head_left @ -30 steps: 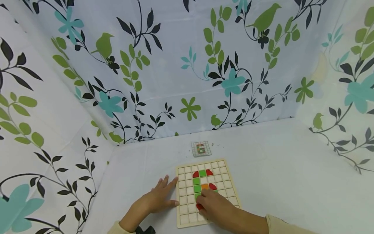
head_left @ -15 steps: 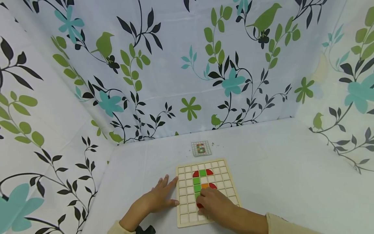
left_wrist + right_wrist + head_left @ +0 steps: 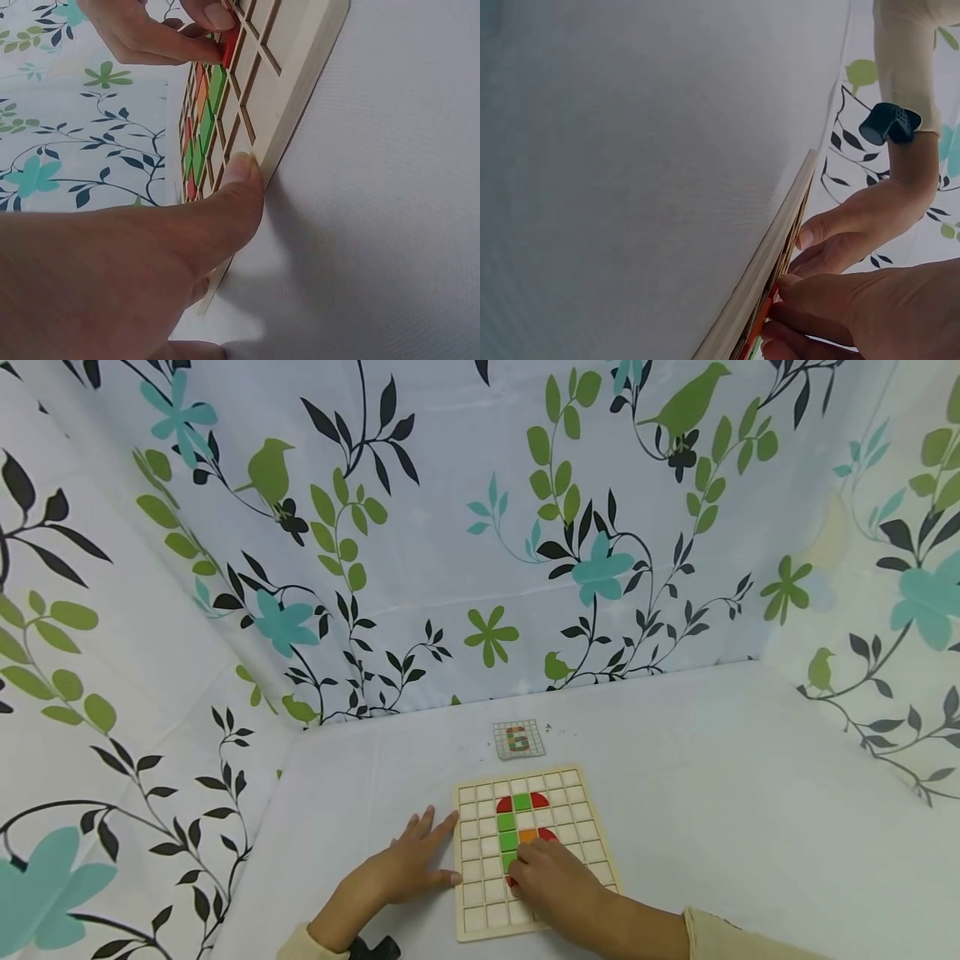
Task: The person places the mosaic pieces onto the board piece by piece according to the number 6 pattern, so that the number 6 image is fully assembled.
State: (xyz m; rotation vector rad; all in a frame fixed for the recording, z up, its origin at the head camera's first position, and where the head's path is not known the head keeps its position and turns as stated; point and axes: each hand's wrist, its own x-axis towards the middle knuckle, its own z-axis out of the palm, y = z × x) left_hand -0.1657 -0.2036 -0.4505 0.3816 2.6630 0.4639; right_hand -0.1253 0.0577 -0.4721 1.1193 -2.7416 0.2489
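Note:
A wooden grid board [image 3: 480,920] lies on the white table, with green tiles [image 3: 507,841], an orange tile [image 3: 528,836] and red rounded tiles [image 3: 539,799] in its squares. My left hand [image 3: 408,864] rests at the board's left edge, fingers spread, its thumb touching the frame in the left wrist view. Over the lower middle of the board, my right hand [image 3: 558,885] hides several squares. In the left wrist view, its thumb and fingertips pinch a red tile [image 3: 229,46] at a square; whether the tile sits fully down I cannot tell.
Behind the board lies a small clear card [image 3: 519,740] with a grid and a coloured figure like a 6. A patterned curtain [image 3: 420,568] encloses the white table [image 3: 712,777] at the back and sides. A black wrist camera [image 3: 889,124] sits on the left wrist.
The right fingers have shifted slightly over the red tile, and less of it shows in the head view. My left hand stays in place. The head view has shifted very slightly.

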